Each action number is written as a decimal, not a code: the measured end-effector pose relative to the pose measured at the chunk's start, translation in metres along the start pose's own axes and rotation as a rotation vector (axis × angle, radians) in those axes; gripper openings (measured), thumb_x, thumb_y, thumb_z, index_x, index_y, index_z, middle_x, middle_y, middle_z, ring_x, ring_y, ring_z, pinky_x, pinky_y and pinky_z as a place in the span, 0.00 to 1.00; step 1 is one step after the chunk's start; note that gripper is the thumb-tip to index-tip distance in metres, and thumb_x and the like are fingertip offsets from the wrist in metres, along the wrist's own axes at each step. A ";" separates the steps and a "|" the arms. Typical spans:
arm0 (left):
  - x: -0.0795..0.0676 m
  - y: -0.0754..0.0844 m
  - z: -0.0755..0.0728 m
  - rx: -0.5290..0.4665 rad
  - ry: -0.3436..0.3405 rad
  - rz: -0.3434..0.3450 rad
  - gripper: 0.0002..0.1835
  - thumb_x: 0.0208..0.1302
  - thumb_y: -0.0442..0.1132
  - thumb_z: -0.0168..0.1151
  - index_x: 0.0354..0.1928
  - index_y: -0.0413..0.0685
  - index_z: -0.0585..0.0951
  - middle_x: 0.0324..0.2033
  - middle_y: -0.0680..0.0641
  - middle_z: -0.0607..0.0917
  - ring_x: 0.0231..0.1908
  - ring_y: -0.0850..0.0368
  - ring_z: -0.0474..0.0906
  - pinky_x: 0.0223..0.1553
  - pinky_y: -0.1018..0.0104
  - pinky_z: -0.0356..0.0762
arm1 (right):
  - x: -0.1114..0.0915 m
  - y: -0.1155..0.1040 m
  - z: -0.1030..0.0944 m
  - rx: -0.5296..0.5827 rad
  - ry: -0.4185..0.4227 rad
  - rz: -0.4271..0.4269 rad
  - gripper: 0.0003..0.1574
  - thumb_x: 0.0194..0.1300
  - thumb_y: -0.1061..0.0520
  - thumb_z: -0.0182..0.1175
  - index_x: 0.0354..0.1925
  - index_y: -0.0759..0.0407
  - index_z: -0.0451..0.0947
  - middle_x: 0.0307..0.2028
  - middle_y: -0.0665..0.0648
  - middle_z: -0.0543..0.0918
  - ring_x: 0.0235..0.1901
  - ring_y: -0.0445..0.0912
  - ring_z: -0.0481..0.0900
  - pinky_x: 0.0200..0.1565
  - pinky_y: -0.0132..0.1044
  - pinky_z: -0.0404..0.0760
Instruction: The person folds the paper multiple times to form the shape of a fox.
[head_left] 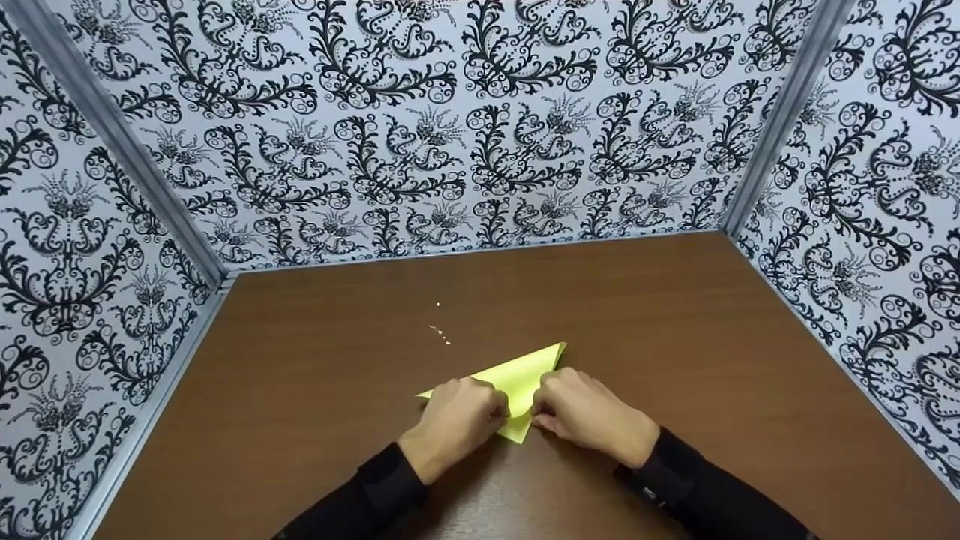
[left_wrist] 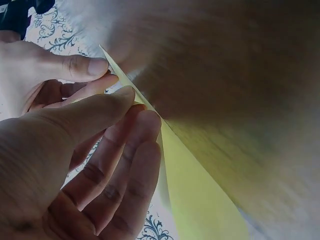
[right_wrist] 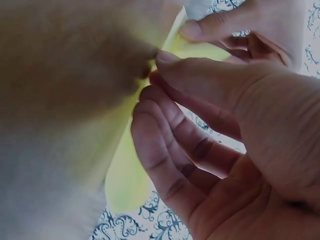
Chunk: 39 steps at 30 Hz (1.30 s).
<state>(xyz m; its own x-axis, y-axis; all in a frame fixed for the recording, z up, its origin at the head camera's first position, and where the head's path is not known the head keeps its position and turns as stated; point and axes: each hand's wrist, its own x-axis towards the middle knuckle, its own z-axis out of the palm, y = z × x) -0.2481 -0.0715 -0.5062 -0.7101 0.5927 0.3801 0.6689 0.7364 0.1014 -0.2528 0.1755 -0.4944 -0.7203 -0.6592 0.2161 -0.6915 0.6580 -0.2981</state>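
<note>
The left hand (head_left: 459, 414) hides — partly — the yellow paper (head_left: 520, 381).

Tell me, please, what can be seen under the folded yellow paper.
Around the folded yellow paper, the brown wood-grain table shows; anything directly beneath is covered, unseen.

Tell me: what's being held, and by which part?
A yellow triangular paper sheet: the left hand and right hand pinch its edges near the bottom corner in the head view.

Pale specks (head_left: 440, 332) dot the brown table (head_left: 637, 307), walled by scroll-patterned panels (head_left: 465, 135) with grey posts (head_left: 785, 116).
</note>
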 end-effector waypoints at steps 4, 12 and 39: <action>0.000 0.002 0.000 0.040 0.022 0.010 0.12 0.60 0.33 0.84 0.29 0.63 0.95 0.28 0.59 0.92 0.26 0.64 0.87 0.25 0.66 0.84 | -0.001 0.004 -0.010 -0.005 0.029 0.013 0.12 0.68 0.65 0.83 0.31 0.54 0.91 0.27 0.48 0.83 0.27 0.32 0.69 0.29 0.28 0.73; 0.001 0.002 -0.002 0.063 0.025 0.031 0.14 0.59 0.32 0.83 0.24 0.62 0.91 0.24 0.58 0.88 0.21 0.67 0.73 0.20 0.67 0.76 | -0.001 0.009 -0.012 0.017 0.120 -0.013 0.08 0.69 0.69 0.80 0.38 0.58 0.94 0.36 0.53 0.90 0.34 0.40 0.86 0.37 0.31 0.85; -0.002 -0.010 -0.005 0.146 0.002 0.247 0.07 0.65 0.50 0.84 0.29 0.66 0.95 0.27 0.60 0.88 0.26 0.63 0.85 0.27 0.64 0.87 | 0.001 0.008 0.004 0.012 0.032 -0.053 0.06 0.75 0.67 0.78 0.44 0.58 0.97 0.43 0.55 0.92 0.43 0.44 0.90 0.43 0.32 0.90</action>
<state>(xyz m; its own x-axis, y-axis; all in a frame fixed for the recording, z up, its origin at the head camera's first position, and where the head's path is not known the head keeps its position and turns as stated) -0.2524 -0.0812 -0.5031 -0.5294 0.7594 0.3782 0.7825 0.6093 -0.1281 -0.2585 0.1788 -0.5002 -0.6841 -0.6808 0.2616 -0.7283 0.6179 -0.2964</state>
